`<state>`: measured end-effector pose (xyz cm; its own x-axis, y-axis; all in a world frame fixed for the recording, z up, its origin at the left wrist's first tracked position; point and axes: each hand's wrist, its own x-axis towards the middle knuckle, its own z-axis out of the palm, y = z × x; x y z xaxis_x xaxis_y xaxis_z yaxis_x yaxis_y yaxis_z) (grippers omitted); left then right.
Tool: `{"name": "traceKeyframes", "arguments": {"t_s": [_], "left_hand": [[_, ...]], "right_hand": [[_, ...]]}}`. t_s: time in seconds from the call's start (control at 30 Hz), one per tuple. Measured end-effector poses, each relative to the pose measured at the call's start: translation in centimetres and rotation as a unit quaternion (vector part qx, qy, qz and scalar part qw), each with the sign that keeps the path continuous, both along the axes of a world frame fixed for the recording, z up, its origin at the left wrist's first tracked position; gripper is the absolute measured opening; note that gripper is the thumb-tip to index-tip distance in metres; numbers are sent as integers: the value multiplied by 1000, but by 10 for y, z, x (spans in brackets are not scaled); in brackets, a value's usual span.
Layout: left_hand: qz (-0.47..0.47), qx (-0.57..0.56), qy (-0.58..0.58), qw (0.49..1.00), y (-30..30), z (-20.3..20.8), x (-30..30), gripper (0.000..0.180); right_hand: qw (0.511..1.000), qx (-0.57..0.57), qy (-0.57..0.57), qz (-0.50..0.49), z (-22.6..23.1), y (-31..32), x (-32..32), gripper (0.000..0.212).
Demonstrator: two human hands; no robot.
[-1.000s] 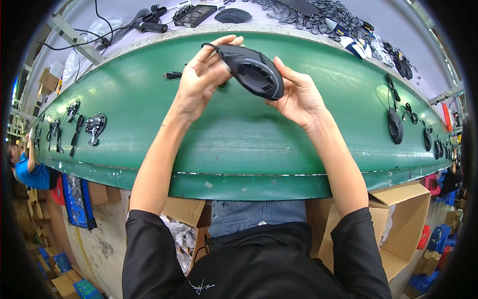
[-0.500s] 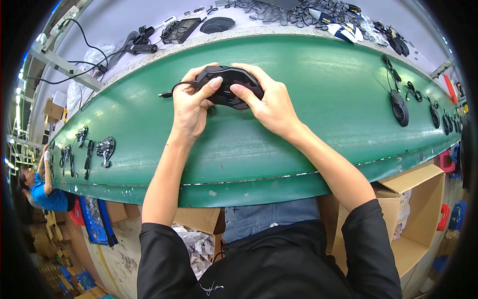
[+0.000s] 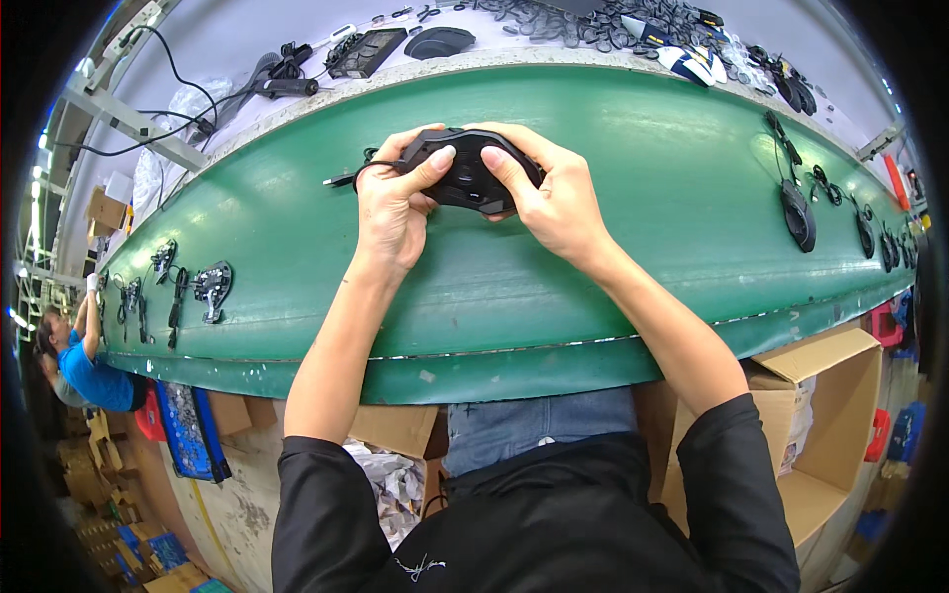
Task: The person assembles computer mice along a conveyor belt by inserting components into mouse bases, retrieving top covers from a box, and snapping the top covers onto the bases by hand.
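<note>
Between both hands, above the green belt [image 3: 554, 287], I grip a black computer mouse [image 3: 473, 183]. My left hand [image 3: 395, 203] wraps its left end, thumb lying on the face turned toward me. On the other end my right hand [image 3: 554, 193] is closed, its thumb also pressing that face. The mouse's cable bends round beside my left hand, and a USB plug [image 3: 339, 181] sticks out to the left. Most fingertips are hidden behind the mouse.
Finished-looking mice [image 3: 797, 215] with cables lie on the belt at right; opened mouse parts [image 3: 213, 287] at left. A white ledge beyond holds loose black parts [image 3: 583, 22]. Cardboard boxes [image 3: 825, 435] stand below the near edge. A co-worker in blue [image 3: 94, 371] is at far left.
My hands and the mouse have shifted slightly right. My right thumb has moved over the mouse's face, and the parts on the belt at left sit slightly further right.
</note>
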<state>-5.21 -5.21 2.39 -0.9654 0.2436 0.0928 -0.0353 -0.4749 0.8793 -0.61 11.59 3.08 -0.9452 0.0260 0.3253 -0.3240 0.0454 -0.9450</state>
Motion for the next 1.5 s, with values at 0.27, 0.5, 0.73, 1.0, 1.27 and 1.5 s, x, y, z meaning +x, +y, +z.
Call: {"name": "traceKeyframes", "arguments": {"t_s": [0.27, 0.5, 0.73, 1.0, 1.27, 1.5], "left_hand": [[17, -64, 59, 996, -4, 6, -3, 38], [-18, -143, 71, 987, 3, 2, 2, 43], [-4, -186, 58, 981, 7, -3, 2, 41], [7, -189, 70, 979, 4, -7, 0, 39], [8, -199, 144, 969, 10, -9, 3, 39], [31, -230, 117, 966, 11, -9, 5, 35]], "right_hand": [[991, 83, 56, -84, 6, 10, -4, 21], [961, 229, 100, -118, 2, 28, -9, 27], [955, 239, 122, -125, -5, 28, -13, 23], [932, 298, 176, -110, 1, 33, -18, 18], [924, 319, 185, -100, 3, 33, -16, 12], [949, 264, 145, -98, -2, 33, -16, 16]]}}
